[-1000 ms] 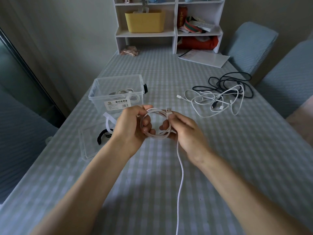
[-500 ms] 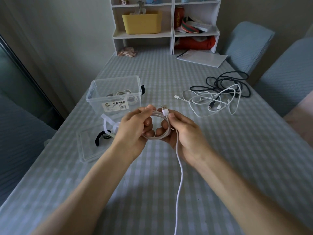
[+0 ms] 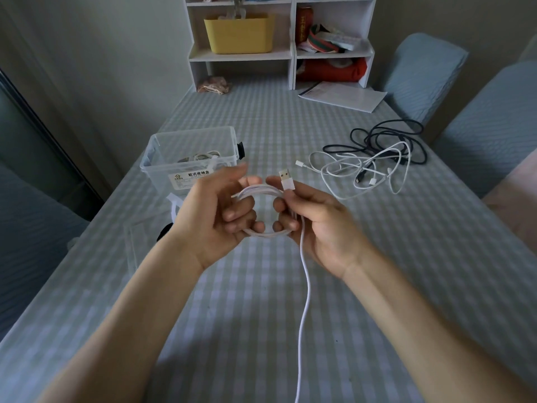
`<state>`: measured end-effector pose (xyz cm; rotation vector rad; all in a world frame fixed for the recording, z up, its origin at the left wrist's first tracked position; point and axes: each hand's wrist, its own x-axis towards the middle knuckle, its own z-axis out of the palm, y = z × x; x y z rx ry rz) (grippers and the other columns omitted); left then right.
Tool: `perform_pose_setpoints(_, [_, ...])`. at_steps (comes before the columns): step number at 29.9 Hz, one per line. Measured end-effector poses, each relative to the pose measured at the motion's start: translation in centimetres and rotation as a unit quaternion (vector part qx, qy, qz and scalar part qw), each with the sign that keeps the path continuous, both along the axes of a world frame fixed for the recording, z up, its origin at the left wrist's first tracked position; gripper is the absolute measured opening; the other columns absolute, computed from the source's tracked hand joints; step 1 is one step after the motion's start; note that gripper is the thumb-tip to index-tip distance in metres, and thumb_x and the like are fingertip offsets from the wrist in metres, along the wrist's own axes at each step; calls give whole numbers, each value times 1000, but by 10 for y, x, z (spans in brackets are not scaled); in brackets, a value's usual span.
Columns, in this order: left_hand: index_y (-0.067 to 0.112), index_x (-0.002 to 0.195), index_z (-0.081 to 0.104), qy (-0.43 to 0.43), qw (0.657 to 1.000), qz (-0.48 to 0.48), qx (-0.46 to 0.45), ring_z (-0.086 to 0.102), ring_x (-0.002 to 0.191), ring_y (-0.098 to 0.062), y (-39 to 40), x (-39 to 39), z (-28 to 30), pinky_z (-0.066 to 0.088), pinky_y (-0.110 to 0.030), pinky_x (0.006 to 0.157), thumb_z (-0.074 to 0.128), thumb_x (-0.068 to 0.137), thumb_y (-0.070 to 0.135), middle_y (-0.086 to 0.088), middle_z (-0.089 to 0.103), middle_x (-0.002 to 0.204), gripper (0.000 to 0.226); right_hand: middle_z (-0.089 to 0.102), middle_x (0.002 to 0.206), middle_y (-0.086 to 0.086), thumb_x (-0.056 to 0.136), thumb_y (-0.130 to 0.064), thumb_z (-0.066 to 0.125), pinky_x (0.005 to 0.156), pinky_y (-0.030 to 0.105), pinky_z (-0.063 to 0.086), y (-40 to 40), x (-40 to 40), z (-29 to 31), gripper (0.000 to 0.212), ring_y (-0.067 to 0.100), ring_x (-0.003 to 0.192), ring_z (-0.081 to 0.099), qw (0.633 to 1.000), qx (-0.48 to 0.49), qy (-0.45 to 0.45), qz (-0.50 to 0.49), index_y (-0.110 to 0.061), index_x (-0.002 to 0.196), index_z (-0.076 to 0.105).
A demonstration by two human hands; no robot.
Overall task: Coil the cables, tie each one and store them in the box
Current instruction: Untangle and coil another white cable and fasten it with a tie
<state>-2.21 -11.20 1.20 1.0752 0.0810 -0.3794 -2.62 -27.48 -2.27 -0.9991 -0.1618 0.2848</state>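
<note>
head view: the right hand point(image 3: 316, 225) is pinching the white cable point(image 3: 266, 194) just below its usb plug point(image 3: 286, 179), thumb and fingers curling round the coil's right side, the plug pointing up. the left hand point(image 3: 216, 210) is holding the coil's left side, its lower fingers curling through the loop while the thumb and forefinger are lifting loosely above it, slightly blurred. the coil is sitting in the air between the two hands, above the checked table point(image 3: 406, 257), and its loose tail is hanging down from under the right hand and running off the bottom edge of the frame. behind the left hand a clear box point(image 3: 191, 158) is standing open on the table with coiled cables lying inside it. its lid point(image 3: 139, 237) is lying flat just nearer, partly hidden by the left wrist. to the right, well apart from the hands, a tangle of white cables point(image 3: 363, 173) and a black cable point(image 3: 389, 138) is lying loose on the table. paper point(image 3: 343, 96) is lying at the far end in front of a white shelf point(image 3: 293, 53) holding a yellow bin point(image 3: 239, 34)
</note>
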Motion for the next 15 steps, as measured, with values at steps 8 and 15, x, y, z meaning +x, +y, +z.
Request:
perform_pose_setpoints(8, [9,87,61,-106,970,-4,219,29,38,-14,-10,-2,-12,37,-27,46,69,89,27,-5,44,49,19,69,76,-6,104,-22,48,62,19,47,-12,-3,2,23,6,55,49,920,-353,-166,19,-20,94,69])
perform_pose_setpoints(15, [12,77,57,-125,977,77,157,31,41,-8,-18,-5,-16,23,-21,38,68,90,15,2,56,54,17,69,77,-1,101,-18,53,69,24,50,-16,-1,0,17,11,65,60,954,-277,-113,13,-14,99,70])
